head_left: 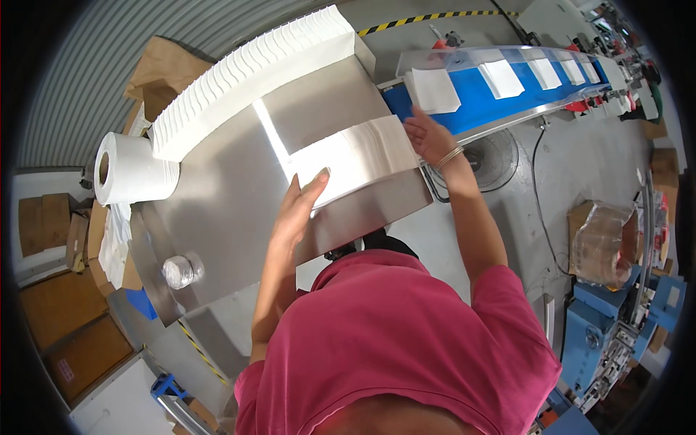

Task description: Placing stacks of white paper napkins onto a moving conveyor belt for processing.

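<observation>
A thick row of white paper pieces (355, 159), stacked face to face, lies near the right end of the metal table (217, 225). My left hand (296, 210) grips its left end, thumb on the near side and the other fingers partly hidden at the end. My right hand (433, 141), with a bangle at the wrist, is beside the row's right end. Its fingers are stretched out and hold nothing I can see. Just beyond it, a flat white paper stack (433, 91) lies on the blue conveyor belt (475, 109).
A longer row of white paper pieces (246, 83) lines the table's far edge. A large white roll (138, 168) and a clear tape roll (183, 271) are at the left. More white stacks (502, 79) sit along the conveyor. A fan (489, 159) stands below it; cardboard boxes (605, 243) are at right.
</observation>
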The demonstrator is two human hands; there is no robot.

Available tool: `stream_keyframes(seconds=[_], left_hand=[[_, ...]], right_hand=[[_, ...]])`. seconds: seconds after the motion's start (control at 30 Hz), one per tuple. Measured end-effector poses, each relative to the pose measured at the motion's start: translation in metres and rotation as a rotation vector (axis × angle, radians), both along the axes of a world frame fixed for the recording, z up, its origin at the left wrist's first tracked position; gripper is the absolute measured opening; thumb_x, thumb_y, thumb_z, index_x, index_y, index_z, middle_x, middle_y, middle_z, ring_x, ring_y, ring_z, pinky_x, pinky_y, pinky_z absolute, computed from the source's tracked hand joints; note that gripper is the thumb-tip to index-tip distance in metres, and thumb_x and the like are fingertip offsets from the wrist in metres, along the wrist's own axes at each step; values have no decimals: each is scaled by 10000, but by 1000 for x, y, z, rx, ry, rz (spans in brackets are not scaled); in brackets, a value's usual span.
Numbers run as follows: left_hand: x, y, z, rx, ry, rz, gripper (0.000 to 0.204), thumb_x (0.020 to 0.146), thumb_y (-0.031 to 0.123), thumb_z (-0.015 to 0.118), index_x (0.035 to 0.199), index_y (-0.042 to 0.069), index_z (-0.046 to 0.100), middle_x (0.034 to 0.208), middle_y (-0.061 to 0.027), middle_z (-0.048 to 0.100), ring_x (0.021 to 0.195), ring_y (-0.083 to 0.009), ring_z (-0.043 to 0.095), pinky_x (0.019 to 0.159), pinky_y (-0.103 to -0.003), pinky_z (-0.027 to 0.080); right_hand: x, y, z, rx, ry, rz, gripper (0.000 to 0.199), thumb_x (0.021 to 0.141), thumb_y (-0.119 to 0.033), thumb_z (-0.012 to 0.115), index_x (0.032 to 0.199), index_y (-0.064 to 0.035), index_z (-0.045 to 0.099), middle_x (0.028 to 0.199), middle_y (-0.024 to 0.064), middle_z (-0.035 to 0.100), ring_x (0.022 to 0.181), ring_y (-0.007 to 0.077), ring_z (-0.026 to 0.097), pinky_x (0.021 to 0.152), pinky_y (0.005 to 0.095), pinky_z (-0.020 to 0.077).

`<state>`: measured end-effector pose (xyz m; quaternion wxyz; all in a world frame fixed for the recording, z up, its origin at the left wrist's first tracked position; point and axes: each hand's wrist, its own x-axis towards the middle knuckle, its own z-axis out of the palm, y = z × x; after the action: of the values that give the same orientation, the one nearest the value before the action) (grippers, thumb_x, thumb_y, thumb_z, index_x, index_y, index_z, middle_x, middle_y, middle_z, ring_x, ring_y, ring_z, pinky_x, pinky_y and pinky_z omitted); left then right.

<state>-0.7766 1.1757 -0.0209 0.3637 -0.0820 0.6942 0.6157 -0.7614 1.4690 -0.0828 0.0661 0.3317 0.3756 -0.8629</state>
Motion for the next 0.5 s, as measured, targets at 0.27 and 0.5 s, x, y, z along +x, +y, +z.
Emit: stream_keyframes(seconds=[0.27,0.5], left_hand=[[-4,4,-12,64,-2,-4,1150,735,467,669,1299,-161,-112,1334,-260,339,1311,-308,216,1078,-386,100],[3,5,-5,-27,9,44,1161,735,494,656,1297,-159,-123,1331,-253,349,1316,-300,207,1079,-379,97]], right_hand=[[-10,-46,35,464,-85,202,520,787,-392,622,1078,32,548,958,112,606,856,173,580,733,285,459],[1,-13,9,1280,43,655,477,780,-370,590,1008,48,564,834,176,626,799,225,623,678,335,480]])
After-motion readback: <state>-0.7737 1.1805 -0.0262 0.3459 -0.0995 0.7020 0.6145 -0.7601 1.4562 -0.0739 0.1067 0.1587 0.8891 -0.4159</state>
